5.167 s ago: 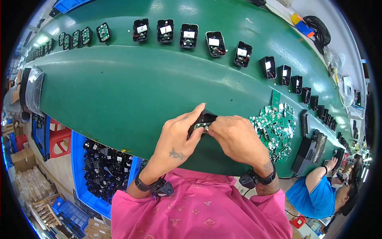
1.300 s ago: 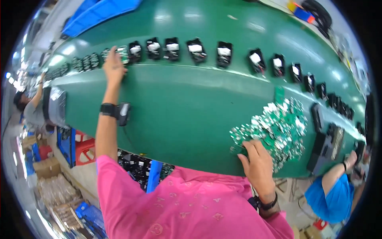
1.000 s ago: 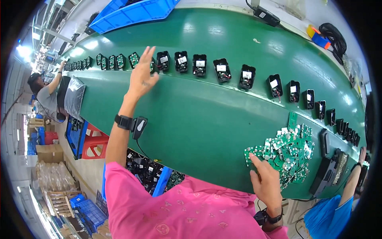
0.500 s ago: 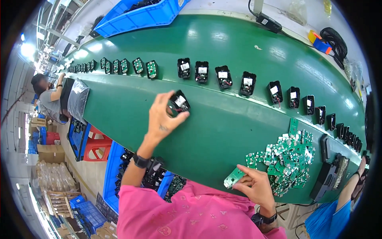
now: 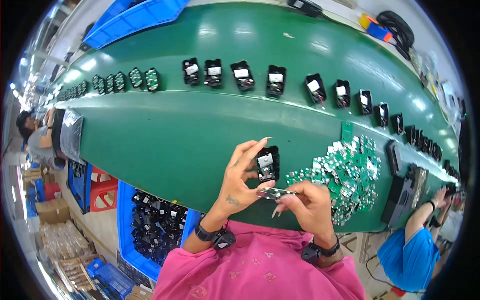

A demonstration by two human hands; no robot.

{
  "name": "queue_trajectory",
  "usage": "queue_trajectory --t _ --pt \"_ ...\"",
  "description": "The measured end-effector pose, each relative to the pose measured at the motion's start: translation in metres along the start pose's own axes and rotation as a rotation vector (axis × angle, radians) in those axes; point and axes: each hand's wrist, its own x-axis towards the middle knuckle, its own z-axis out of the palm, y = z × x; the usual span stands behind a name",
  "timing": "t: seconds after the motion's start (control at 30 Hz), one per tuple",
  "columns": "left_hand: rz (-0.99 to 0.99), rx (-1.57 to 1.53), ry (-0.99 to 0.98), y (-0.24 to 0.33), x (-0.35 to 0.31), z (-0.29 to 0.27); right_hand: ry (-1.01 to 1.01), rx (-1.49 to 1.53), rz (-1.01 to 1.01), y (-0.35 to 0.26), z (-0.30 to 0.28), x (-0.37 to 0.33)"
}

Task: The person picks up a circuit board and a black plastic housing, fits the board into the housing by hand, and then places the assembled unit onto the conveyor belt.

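Note:
In front of me, my left hand [image 5: 239, 182] grips a small black plastic housing [image 5: 268, 164] between thumb and fingers. Its open side faces up and shows a white block and some wiring inside. Just below it, my right hand [image 5: 311, 204] pinches a small circuit board [image 5: 276, 193], tilted so that mostly its edge and components show. The board is close to the left thumb; whether they touch I cannot tell. Beside the right hand spreads a pile of green circuit boards [image 5: 352, 175].
A row of black housings [image 5: 276, 81] runs along the bench; those at left [image 5: 151, 79] hold green boards. A blue bin [image 5: 135, 25] stands at the far left, another blue bin [image 5: 124, 240] with black parts below the near edge. Dark devices [image 5: 398, 200] lie right. Co-workers sit at both ends.
My left hand has brought the housing right and nearer to me. My right hand has lifted the board and moved it left, next to the housing. The view has shifted.

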Motion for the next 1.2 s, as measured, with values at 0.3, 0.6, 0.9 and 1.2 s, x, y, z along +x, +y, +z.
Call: queue_trajectory --t 0.3,0.6,0.9,1.2 --pt "0.105 0.257 -0.001 0.012 0.005 0.019 0.047 0.2 0.257 -0.005 -0.012 0.014" --pt "0.053 0.292 -0.02 0.002 0.007 0.017 0.064 0.22 0.317 0.002 -0.014 0.014" --pt "0.159 0.434 -0.03 0.007 0.007 0.024 0.117 0.2 0.377 0.004 -0.018 0.018" --pt "0.148 0.496 -0.074 0.009 0.01 0.025 0.124 0.257 0.383 0.012 -0.023 0.023"
